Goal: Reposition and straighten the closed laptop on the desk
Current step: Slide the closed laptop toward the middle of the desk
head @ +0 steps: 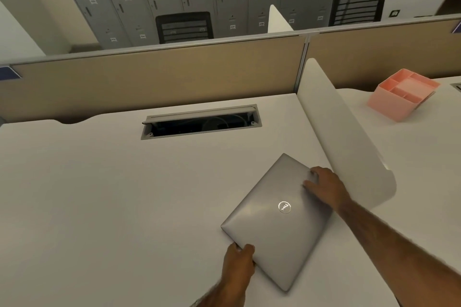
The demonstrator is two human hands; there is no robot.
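A closed silver laptop [277, 222] with a round logo on its lid lies skewed on the white desk [112, 194], its corners pointing away from me and toward me. My left hand [239, 262] grips its near-left edge, thumb on the lid. My right hand [326, 187] presses on the far-right corner of the lid, fingers spread over the edge.
A curved white divider [349, 137] stands just right of the laptop. An open cable tray slot [202, 122] is set into the desk farther back. A pink organizer box [404, 93] sits on the neighbouring desk. A beige partition [162, 77] closes the back.
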